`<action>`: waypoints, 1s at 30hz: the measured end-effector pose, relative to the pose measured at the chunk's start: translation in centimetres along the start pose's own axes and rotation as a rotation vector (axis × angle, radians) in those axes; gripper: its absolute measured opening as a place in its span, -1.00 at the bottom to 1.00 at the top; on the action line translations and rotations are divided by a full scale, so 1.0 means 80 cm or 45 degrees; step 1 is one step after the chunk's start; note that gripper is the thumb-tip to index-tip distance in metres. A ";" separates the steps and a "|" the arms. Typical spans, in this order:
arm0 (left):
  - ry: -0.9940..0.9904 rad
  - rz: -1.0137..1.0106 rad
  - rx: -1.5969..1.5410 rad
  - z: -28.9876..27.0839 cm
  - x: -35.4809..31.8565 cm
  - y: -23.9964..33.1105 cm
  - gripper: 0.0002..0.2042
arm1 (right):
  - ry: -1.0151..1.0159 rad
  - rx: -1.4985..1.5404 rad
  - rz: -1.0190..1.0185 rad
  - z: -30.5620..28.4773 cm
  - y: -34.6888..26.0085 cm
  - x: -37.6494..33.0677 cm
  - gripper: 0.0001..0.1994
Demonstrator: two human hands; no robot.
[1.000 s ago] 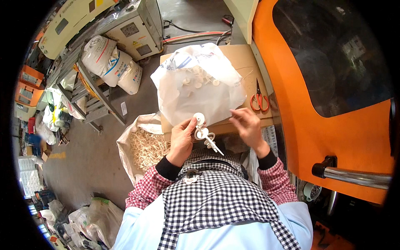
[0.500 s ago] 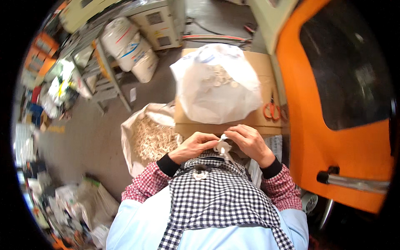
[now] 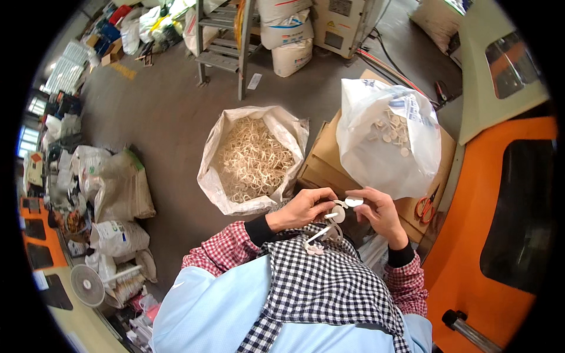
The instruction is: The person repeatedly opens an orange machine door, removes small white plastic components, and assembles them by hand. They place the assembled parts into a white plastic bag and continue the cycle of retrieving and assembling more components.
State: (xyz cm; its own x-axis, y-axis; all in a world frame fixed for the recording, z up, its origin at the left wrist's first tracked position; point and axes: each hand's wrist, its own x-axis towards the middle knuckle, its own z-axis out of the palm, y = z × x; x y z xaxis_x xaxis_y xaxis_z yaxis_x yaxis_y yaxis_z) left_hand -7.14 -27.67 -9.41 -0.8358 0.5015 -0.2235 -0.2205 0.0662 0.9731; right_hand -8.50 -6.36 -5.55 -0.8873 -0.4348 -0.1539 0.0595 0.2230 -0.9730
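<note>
Close in front of my apron, my left hand pinches a white moulded plastic piece made of small discs on a thin stem. The stem sticks out below the fingers toward the apron. Beside it, my right hand grips a flat white disc between thumb and fingers. The disc is almost touching the moulded piece; I cannot tell whether the two are still joined. Just beyond the right hand stands a translucent plastic bag with several small round white parts in it.
An open woven sack full of off-white plastic scraps stands left of the hands. The bag rests on cardboard, with orange-handled scissors beside it. An orange machine borders the right. Farther off are a step ladder and stacked sacks.
My view has turned left, so the sack and bag sit farther right in the picture. The hands stay close together at the plastic piece, and the white disc now shows plainly in my right fingers.
</note>
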 end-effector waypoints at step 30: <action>0.991 -0.123 -1.242 -0.084 -0.067 -0.041 -0.89 | 0.139 -0.476 -0.671 0.090 0.057 0.060 -0.49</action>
State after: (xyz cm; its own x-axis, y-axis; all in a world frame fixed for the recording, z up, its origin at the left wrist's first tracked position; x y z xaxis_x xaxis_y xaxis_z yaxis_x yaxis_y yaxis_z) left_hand -5.29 -36.37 -11.79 -0.7973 -0.1347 -0.5884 -0.2992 -0.7584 0.5790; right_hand -9.21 -13.73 -11.99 -0.7964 -0.4823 0.3650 -0.5418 0.3008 -0.7848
